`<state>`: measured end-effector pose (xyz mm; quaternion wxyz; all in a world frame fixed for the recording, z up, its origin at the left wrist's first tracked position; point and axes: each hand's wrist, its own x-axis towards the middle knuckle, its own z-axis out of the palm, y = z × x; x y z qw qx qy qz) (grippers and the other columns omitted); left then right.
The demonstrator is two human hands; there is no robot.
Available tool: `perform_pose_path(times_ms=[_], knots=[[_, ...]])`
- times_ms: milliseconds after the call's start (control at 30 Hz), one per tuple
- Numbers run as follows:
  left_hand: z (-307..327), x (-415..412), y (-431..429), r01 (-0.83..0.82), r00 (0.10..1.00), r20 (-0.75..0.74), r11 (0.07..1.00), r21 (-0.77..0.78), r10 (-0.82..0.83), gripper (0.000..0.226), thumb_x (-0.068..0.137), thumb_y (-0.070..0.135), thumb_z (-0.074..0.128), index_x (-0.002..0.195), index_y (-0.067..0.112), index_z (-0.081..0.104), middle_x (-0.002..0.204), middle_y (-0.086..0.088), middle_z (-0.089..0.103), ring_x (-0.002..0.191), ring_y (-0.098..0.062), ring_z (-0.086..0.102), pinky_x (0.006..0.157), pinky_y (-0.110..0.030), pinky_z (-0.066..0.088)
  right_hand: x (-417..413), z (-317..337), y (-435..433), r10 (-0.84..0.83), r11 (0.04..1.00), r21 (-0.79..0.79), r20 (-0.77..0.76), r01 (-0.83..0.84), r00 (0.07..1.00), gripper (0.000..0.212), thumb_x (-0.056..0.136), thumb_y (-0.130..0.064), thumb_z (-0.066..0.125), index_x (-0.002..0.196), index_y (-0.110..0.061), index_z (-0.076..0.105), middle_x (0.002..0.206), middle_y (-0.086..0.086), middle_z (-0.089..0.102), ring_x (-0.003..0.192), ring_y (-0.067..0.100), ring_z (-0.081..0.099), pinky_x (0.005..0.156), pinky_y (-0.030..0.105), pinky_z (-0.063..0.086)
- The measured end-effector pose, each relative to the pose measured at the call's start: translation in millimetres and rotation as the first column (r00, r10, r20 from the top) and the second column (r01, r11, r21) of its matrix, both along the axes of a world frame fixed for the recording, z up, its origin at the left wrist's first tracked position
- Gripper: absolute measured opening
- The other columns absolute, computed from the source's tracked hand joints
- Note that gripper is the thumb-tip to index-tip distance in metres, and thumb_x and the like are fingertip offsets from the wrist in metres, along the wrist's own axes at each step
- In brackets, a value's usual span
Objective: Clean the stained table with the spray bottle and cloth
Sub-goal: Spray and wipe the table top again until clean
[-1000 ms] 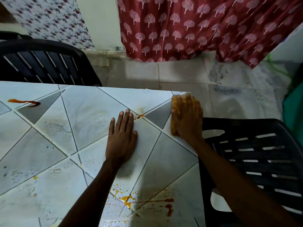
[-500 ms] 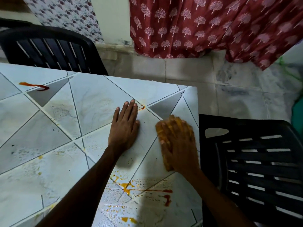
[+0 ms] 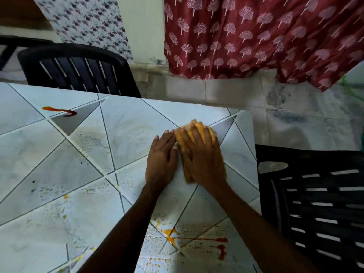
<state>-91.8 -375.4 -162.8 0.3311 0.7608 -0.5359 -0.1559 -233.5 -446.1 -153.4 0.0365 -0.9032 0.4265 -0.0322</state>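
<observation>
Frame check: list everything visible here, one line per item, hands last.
table: one, white-grey tile pattern, lower left
cloth: one, yellow, under the right hand
streak: one, red, table's far left
splashes: several, orange and red, table's near edge
chairs: two, black, one behind table, another at its right
curtain: one, red with white trees, top right
fabric: one, white floral, top left
floor: pale tiles, beyond table
left hand: flat on table, beside cloth
right hand: pressing cloth, blurred

The folded yellow cloth (image 3: 190, 126) lies on the white tile-patterned bench (image 3: 128, 131) near its far right corner, under the right grip (image 3: 202, 156); the left grip (image 3: 160, 160) rests just left.
</observation>
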Motion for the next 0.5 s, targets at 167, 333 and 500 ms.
perform_pose_path(times_ms=[167, 333, 500], knots=[[12, 11, 6, -0.098, 0.980, -0.181, 0.990, -0.105, 0.078, 0.025, 0.094, 0.019, 0.058, 0.111, 0.012, 0.074, 0.123, -0.002, 0.069, 0.119, -0.017, 0.061, 0.110, -0.028, 0.039, -85, 3, 62, -0.097, 0.992, 0.086, 0.055, 0.092, 0.994, 0.065, 0.101, -0.046, 0.039, 0.161, -0.035, 0.016, 0.170, 0.001, 0.012, 0.158, 0.024, 0.000, 0.125, 0.053, 0.015], [25, 77, 38, -0.070, 0.996, 0.046, 0.995, -0.076, 0.073, 0.013, 0.082, 0.028, 0.066, 0.081, 0.019, 0.075, 0.097, 0.001, 0.072, 0.096, -0.022, 0.058, 0.085, -0.030, 0.043, -60, 0, -13, -0.392, 0.915, 0.093, -0.021, 0.392, 0.920, 0.066, 0.102, -0.054, 0.026, 0.161, -0.025, 0.022, 0.168, 0.012, 0.019, 0.155, 0.036, 0.015, 0.124, 0.058, 0.013], [35, 128, 77, -0.250, 0.968, -0.028, 0.964, -0.087, 0.248, 0.006, 0.080, 0.028, 0.070, 0.080, 0.022, 0.071, 0.095, 0.008, 0.063, 0.100, -0.019, 0.055, 0.086, -0.030, 0.041, 75, 10, -79, -0.394, 0.918, 0.030, -0.031, 0.395, 0.919, 0.060, 0.094, -0.046, 0.031, 0.152, -0.027, 0.037, 0.153, 0.013, 0.042, 0.139, 0.042, 0.036, 0.115, 0.062, 0.027]])
